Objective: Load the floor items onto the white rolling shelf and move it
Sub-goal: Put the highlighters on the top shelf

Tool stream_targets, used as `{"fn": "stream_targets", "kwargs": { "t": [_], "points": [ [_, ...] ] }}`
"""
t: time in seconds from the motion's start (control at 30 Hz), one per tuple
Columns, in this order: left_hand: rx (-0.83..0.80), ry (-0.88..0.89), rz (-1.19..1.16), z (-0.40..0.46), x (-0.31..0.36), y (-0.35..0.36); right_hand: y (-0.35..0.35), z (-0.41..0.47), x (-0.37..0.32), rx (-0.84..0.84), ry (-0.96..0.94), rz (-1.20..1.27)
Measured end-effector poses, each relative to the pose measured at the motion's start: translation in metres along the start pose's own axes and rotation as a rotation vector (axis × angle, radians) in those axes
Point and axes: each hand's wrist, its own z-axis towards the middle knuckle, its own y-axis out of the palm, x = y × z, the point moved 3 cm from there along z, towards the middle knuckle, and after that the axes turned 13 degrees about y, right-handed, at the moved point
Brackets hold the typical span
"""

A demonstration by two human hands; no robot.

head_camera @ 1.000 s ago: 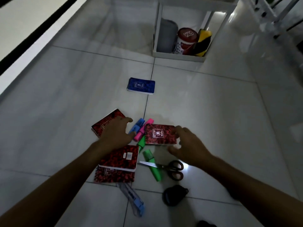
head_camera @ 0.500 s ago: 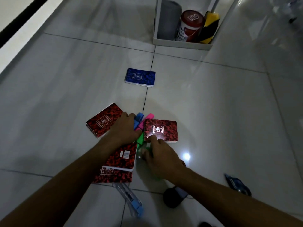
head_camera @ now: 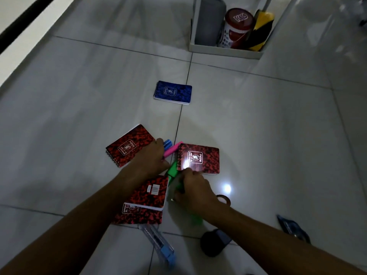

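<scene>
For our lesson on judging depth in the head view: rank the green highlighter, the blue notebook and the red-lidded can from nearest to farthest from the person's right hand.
1. Green highlighter: right at the right hand, just left of its fingers.
2. Blue notebook: alone on the tiles, farther ahead.
3. Red-lidded can: farthest, on the white rolling shelf.

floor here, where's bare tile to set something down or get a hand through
Bare tile lies between the blue spiral notebook and the white rolling shelf, and all along the right of the red notebook with the glare. It is crowded round both hands, the left hand and right hand.
</scene>
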Motion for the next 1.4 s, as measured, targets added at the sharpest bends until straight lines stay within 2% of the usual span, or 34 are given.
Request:
{"fn": "stream_targets", "kwargs": {
  "t": [0.13,0.3,0.37,0.6,0.83,1.0,1.13,1.2,1.4],
  "points": [
    [0.009,-0.035,-0.019,-0.001,-0.006,-0.008,-0.018,0.005,-0.002,-0.041,0.008,0.2],
    [0.132,-0.073,-0.144,-0.003,-0.006,-0.02,-0.066,0.014,-0.005,0.139,0.047,0.557],
    [0.183,-0.031,-0.123,-0.001,-0.002,-0.028,-0.084,0.018,0.0,0.168,0.108,0.594],
    [0.258,0.105,-0.057,0.015,0.029,-0.055,-0.128,0.027,0.019,0.262,0.113,0.406],
    [0.25,0.075,-0.108,0.045,0.055,-0.089,-0.176,0.037,0.03,0.312,0.124,0.243],
    [0.168,0.128,-0.234,0.09,0.088,-0.145,-0.249,0.051,0.018,0.276,0.027,0.173],
    [0.185,0.24,-0.324,0.111,0.128,-0.207,-0.327,0.051,0.002,0.243,0.02,0.103],
    [0.203,0.267,-0.253,0.117,0.148,-0.241,-0.37,0.045,-0.011,0.252,0.015,0.082],
    [0.257,0.432,0.154,0.119,0.211,-0.335,-0.483,0.005,-0.053,0.337,-0.071,-0.052]
  ]
}}
